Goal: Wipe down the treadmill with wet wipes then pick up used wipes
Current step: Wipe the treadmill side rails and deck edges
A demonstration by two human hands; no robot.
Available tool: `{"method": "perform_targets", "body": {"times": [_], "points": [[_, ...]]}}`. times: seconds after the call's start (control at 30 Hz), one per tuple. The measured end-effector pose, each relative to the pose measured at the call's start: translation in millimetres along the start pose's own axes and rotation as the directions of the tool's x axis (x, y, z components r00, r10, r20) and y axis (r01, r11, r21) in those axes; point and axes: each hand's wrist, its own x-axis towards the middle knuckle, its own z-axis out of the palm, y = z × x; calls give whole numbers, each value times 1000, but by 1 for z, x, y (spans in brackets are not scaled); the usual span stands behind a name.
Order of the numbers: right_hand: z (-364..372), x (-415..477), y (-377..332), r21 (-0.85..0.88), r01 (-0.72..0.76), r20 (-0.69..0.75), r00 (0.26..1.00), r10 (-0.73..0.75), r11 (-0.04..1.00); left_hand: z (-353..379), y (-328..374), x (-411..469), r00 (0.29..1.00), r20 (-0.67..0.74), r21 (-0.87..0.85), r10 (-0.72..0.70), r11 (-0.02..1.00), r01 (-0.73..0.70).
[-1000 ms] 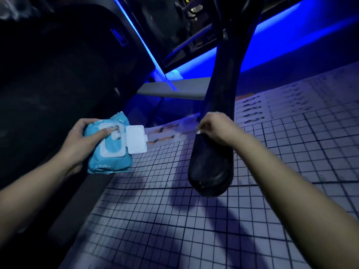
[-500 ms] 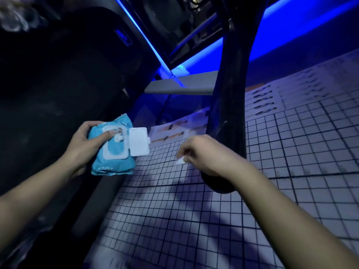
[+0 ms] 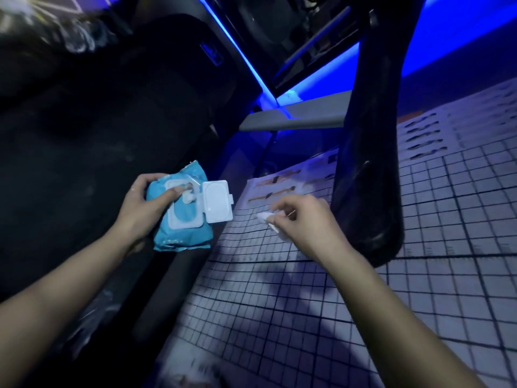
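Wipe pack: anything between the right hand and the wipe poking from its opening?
Nothing visible blocks it. The lid is flipped open; the left hand grips the wipe pack, one finger beside the poking wipe. The right hand pinches a crumpled wipe.

Blue strip light (image 3: 319,85), perhaps gridded floor (image 3: 307,317)
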Motion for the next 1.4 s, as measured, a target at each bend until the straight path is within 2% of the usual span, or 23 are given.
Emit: {"method": "perform_targets", "body": {"times": [0.17, 0.3, 0.43, 0.6, 0.8, 0.97, 1.07, 1.23, 1.4], "points": [[20, 5, 4, -1, 97, -37, 995, -97, 995, -23, -3, -10, 996, -90, -20, 23, 1000, -25], [69, 4, 1, 124, 70, 42, 996, -76, 990, -59, 2, -20, 969, -240, -45, 66, 996, -79], [112, -4, -7, 165, 100, 108, 987, -118, 981, -111, 16, -27, 877, -413, 178, 245, 966, -186], [135, -13, -12, 120, 97, 154, 981, -115, 988, -143, 25, -40, 837, -472, 219, 276, 957, -192], [127, -28, -29, 147, 171, 97, 978, -187, 974, -127, 16, -53, 891, -380, 195, 249, 963, -186], [118, -31, -54, 240, 344, 31, 932, -361, 908, -90, 15, -54, 933, -277, 122, 227, 972, -201], [120, -27, -63, 209, 434, -48, 900, -434, 876, -64, 15, -50, 955, -191, 104, 226, 972, -209], [118, -11, -60, 181, 365, -182, 925, -333, 913, -28, 15, -50, 969, -66, 93, 237, 969, -230], [108, -2, -50, 222, 307, -230, 939, -256, 925, -11, 8, -51, 976, 6, 137, 217, 967, -216]]}}
